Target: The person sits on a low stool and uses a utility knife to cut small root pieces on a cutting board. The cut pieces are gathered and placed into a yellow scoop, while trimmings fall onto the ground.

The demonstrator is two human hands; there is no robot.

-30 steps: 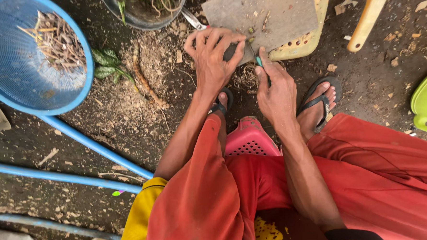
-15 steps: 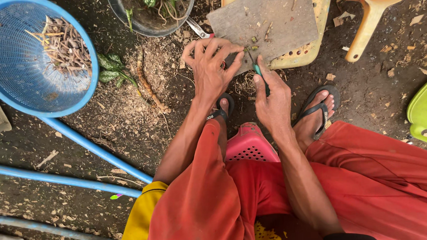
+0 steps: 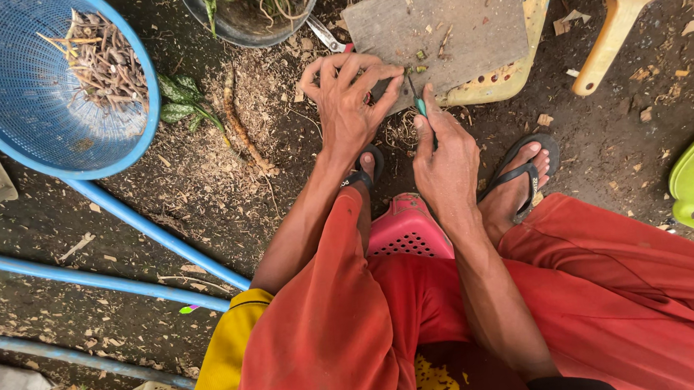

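- Head view: the right hand (image 3: pixel 445 155) has its fingers curled tight round a small green-handled knife (image 3: pixel 419 104), blade tip at the near edge of the grey cutting board (image 3: pixel 441 27).
- Left hand (image 3: pixel 348 101) rests half-curled, fingertips pressing on that same board edge; whether it pinches anything, I cannot tell.
- Blue basket (image 3: pixel 16 116) of cut stems lies well apart, on the ground.

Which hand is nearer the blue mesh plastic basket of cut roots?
Left. The left hand rests at the grey cutting board's near edge, basket off to its left; the right hand, gripping a green-handled knife, sits farther away.
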